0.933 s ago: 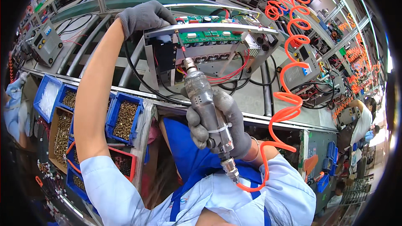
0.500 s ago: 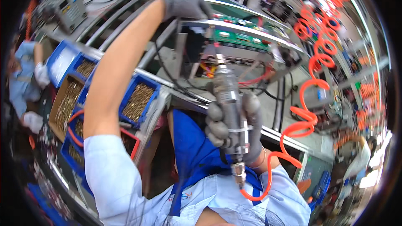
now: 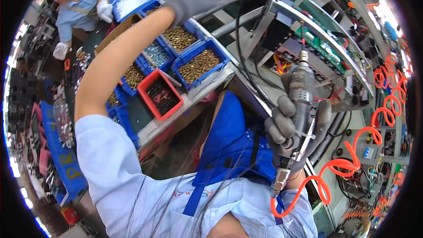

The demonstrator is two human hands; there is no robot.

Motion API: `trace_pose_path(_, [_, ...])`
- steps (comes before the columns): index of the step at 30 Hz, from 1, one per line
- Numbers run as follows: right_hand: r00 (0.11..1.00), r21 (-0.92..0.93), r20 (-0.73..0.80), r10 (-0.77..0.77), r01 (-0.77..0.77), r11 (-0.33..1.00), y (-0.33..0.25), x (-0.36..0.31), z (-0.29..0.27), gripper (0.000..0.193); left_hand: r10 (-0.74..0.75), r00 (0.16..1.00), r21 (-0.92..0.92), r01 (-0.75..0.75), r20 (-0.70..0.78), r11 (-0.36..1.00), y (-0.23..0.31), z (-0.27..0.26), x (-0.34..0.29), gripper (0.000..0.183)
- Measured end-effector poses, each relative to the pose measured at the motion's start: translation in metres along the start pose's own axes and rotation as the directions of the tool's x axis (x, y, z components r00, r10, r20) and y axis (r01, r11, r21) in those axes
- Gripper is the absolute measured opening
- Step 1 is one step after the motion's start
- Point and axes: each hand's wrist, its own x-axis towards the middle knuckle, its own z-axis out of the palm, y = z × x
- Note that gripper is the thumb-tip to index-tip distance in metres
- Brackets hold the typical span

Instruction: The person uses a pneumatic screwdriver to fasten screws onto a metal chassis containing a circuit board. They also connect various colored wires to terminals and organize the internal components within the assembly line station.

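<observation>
My right hand (image 3: 282, 125), in a grey glove, is wrapped round a pneumatic screwdriver (image 3: 301, 81). Its bit points up toward a metal-framed unit (image 3: 335, 31) with a green circuit board (image 3: 324, 48); from this angle I cannot tell whether the tip touches it. A coiled orange air hose (image 3: 324, 189) runs from the tool's lower end. My left hand (image 3: 191, 1), gloved in grey too, is over the rails beyond the parts bins. Its fingers are stretched out and apart, somewhat blurred, with nothing seen in them.
Blue bins of brass-coloured screws (image 3: 200, 66) and silvery parts (image 3: 155, 56) stand at the left, beside a red bin (image 3: 161, 94) of dark parts. A black cable (image 3: 240, 26) loops beside the unit. A co-worker (image 3: 81, 6) in white gloves is at the far left.
My view has swung left, bringing more of the bins into sight. My left hand has left the unit's frame corner and moved left toward the bins. The screwdriver stays in my right hand.
</observation>
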Motion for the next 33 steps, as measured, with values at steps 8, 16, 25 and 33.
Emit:
trace_pose_path(8, [0.997, 0.042, 0.064, 0.046, -0.049, 0.998, -0.003, 0.001, -0.01, 0.068, -0.309, 0.804, 0.326, 0.152, 0.508, 0.933, -0.021, 0.015, -0.18, 0.015])
trace_pose_path(16, [0.996, 0.037, 0.05, 0.075, -0.076, 0.996, -0.01, 0.0, -0.01, 0.07, -0.315, 0.593, 0.359, 0.046, 0.741, 0.932, -0.031, 0.018, -0.181, 0.032])
trace_pose_path(25, [0.997, 0.061, 0.047, 0.062, -0.065, 0.996, -0.008, 0.002, -0.002, 0.068, -0.224, 0.648, 0.237, 0.068, 0.728, 0.969, -0.044, 0.005, -0.174, 0.02])
trace_pose_path(33, [0.994, 0.058, 0.069, 0.084, -0.088, 0.994, -0.006, 0.0, -0.01, 0.068, 0.066, 0.927, 0.572, -0.282, 0.369, 0.77, -0.045, -0.027, -0.197, 0.01])
